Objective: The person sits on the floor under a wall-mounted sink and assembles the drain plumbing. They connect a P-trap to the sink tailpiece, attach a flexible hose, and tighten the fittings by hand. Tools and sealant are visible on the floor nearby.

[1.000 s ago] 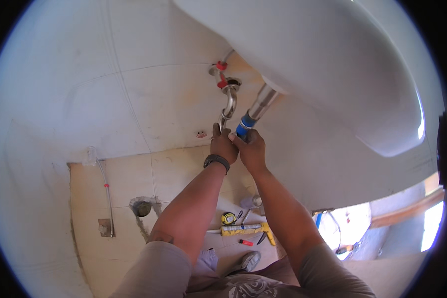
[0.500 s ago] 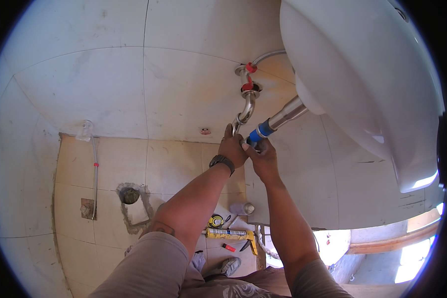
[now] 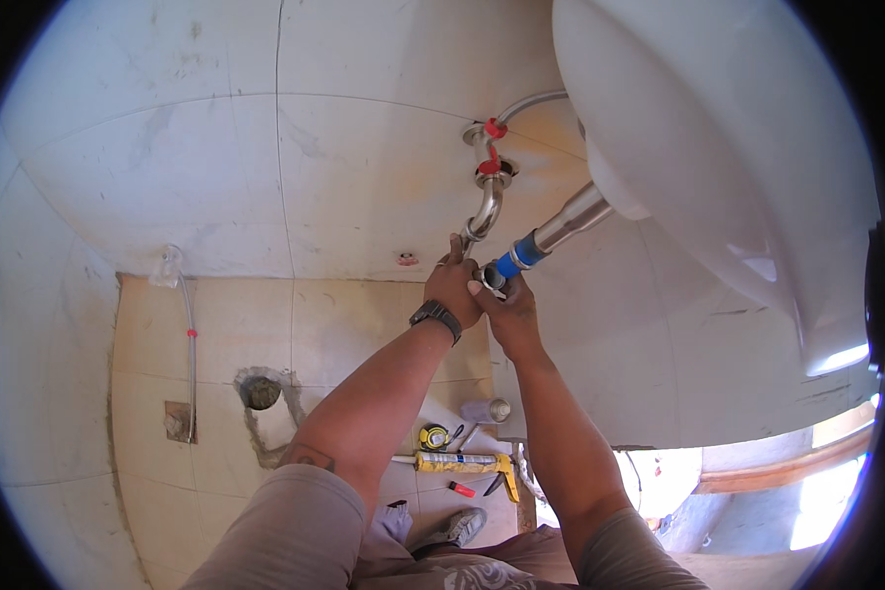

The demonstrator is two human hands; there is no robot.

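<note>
A chrome drain pipe (image 3: 488, 208) comes out of the wall and bends down to my left hand (image 3: 450, 287), whose fingers are wrapped round its lower part. Beside that hand, the round open mouth of the pipe's other end (image 3: 495, 276) faces up. My right hand (image 3: 510, 313) grips this open end from below, thumb toward my left hand. Just above and right of the mouth is the blue-wrapped lower end (image 3: 520, 257) of the chrome tailpiece (image 3: 574, 218), which slants down from the white basin (image 3: 698, 177). A metal ring sits round the blue wrap.
A valve with red fittings (image 3: 492, 147) and a braided hose (image 3: 533, 100) sits above the drain pipe. On the floor lie a yellow caulking gun (image 3: 465, 463), a tape measure (image 3: 433, 437), a red-capped piece (image 3: 462, 489) and a spray can (image 3: 487, 410). A rough drain hole (image 3: 261, 392) lies left.
The pipe's open mouth now shows beside the blue-wrapped end, where my fingers and the blue end hid it before. Both hands have shifted slightly left.
</note>
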